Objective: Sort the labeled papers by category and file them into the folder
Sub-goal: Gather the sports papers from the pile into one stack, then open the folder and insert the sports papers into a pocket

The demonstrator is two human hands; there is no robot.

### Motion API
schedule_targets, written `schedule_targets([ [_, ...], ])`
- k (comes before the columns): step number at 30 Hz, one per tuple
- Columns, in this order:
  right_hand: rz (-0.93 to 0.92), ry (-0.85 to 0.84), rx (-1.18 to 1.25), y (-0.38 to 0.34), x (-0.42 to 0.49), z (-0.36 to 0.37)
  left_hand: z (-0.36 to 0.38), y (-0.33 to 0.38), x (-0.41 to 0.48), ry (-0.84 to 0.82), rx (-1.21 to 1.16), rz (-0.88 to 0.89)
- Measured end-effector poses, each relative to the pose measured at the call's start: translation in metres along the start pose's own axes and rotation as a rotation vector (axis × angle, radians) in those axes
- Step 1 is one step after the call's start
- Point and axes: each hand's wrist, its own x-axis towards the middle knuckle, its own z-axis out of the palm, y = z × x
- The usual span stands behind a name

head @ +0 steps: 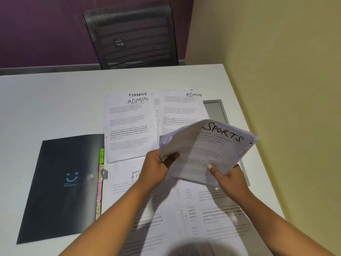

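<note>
Both hands hold a small stack of papers (206,150) above the table, its top sheet marked SPORTS. My left hand (156,164) grips the stack's left edge and my right hand (226,176) pinches its lower right corner. A black folder (60,185) with coloured tabs along its right edge lies shut at the left. Behind the stack lie a pile topped ADMIN with FINANCE showing above it (129,126) and a second ADMIN pile (180,108). Under my arms lie more sheets (166,215), one starting with FI.
The white table (46,100) ends at a yellow wall on the right. A black mesh chair (131,36) stands behind the far edge. A grey recessed panel (215,109) sits in the table at the right, partly under the papers.
</note>
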Motion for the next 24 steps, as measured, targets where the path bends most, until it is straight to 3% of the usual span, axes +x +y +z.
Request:
schedule_targets([
  [5, -0.102, -0.071, -0.095, -0.018, -0.014, 0.003, -0.026, 0.013, -0.019, 0.059, -0.184, -0.06],
  [9, -0.08, -0.037, 0.017, -0.038, -0.033, 0.014, -0.044, 0.013, -0.058, 0.063, -0.309, -0.17],
  [11, -0.058, -0.014, 0.097, -0.042, -0.038, 0.013, -0.04, 0.001, -0.071, -0.01, -0.3, -0.223],
  [15, -0.048, -0.111, 0.051, -0.045, -0.064, 0.032, -0.043, -0.018, -0.102, 0.09, -0.312, -0.297],
  [20, -0.004, -0.062, -0.022, -0.037, -0.088, 0.053, -0.06, -0.043, -0.127, 0.094, -0.215, -0.333],
  [24, 0.061, -0.019, -0.009, -0.034, -0.106, 0.065, -0.09, -0.069, -0.137, 0.335, 0.016, -0.39],
])
